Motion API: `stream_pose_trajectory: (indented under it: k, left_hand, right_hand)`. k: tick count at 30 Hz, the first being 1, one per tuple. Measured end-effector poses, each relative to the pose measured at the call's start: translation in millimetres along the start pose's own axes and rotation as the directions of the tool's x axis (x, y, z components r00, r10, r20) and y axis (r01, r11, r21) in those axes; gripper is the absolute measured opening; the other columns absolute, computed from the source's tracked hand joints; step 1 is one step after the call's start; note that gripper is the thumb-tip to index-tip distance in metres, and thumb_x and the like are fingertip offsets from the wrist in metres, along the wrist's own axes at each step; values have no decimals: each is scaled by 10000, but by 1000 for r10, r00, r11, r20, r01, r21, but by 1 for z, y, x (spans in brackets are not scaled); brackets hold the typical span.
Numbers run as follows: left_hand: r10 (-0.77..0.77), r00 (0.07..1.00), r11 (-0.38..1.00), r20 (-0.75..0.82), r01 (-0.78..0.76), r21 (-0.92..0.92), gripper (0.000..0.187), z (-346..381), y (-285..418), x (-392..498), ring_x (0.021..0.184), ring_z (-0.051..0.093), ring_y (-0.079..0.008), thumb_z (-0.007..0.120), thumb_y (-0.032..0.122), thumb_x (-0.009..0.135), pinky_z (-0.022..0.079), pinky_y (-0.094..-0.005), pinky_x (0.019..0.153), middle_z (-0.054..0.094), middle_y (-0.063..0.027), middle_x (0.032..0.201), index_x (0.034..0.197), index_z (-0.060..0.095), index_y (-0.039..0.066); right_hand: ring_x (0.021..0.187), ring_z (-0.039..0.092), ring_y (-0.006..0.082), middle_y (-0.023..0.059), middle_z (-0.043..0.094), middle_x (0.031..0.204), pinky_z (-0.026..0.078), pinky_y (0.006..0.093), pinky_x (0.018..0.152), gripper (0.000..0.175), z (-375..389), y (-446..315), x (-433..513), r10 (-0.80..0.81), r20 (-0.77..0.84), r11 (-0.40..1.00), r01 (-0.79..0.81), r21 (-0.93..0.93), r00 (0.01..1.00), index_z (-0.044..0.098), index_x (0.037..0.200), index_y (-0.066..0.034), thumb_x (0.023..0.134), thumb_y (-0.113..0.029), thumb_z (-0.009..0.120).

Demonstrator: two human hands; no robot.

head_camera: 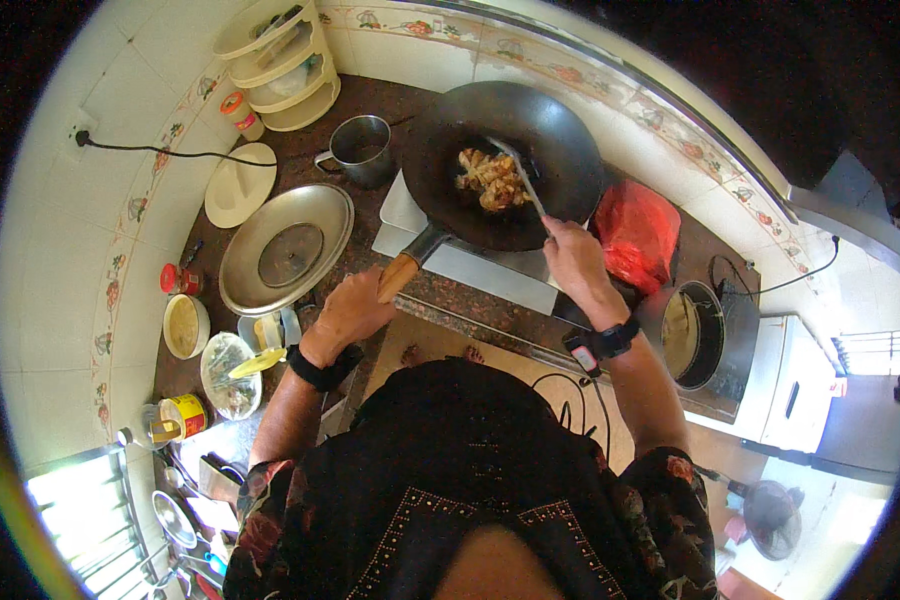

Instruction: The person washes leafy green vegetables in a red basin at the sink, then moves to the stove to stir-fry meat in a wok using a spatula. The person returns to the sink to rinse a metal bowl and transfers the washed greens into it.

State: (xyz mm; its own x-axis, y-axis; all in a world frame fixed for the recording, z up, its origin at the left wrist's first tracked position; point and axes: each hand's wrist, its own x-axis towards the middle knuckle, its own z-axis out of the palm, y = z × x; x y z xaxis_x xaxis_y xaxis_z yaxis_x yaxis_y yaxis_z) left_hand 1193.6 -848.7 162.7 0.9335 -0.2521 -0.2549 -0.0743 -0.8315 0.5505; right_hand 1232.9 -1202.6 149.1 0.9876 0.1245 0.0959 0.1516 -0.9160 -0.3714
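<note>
A large dark wok (562,150) sits over the stove (487,276). My left hand (354,313) is closed around its wooden handle (399,277). In my right hand (579,259) is a metal cooking utensil, likely a spatula (529,180), slanting into the wok. Its far end lies beside browned chunks of food (495,180), which look like meat pieces and are heaped near the wok's middle. The blade's exact shape is hard to make out against the dark metal.
Left of the wok stand a metal mug (360,150) and a wide metal lid (232,274). A plastic-wrapped bowl (221,375) and a small bowl (187,326) line the left counter. At right are a red plastic bag (637,232) and a deep pot (709,337).
</note>
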Motion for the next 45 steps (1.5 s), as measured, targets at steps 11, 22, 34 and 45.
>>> stream_pose_trajectory:
  k: [11,22,34,45]
  left_hand:
    - [-54,997,997,53,57,-58,331,-5,8,1,921,634,-484,625,163,752,502,-546,777,664,-296,898,1019,610,-33]
    - [-79,991,984,104,94,-151,289,-12,22,-3,570,646,-329,624,122,762,497,-434,530,627,-211,718,990,584,-51]
    - [-76,987,981,142,99,-166,321,-8,16,1,506,594,-183,664,133,767,477,-340,454,599,-95,674,1019,583,-50]
    - [-89,987,982,132,109,-151,305,-8,18,-1,502,595,-177,670,143,774,483,-346,464,602,-91,651,999,595,-50]
  right_hand:
    - [780,668,379,183,653,915,557,468,669,229,22,-16,-17,-56,-136,997,47,-68,989,639,1068,-42,878,-170,638]
    - [891,660,371,159,652,942,538,474,733,190,25,74,-47,173,-88,984,-170,45,981,657,988,-67,835,-171,700]
    - [819,643,395,194,619,876,531,474,712,175,70,95,-38,221,-115,967,-203,151,968,614,898,1,839,-138,702]
    - [848,681,372,196,687,849,541,467,730,277,57,88,-36,252,-108,966,-245,80,962,632,888,10,856,-248,728]
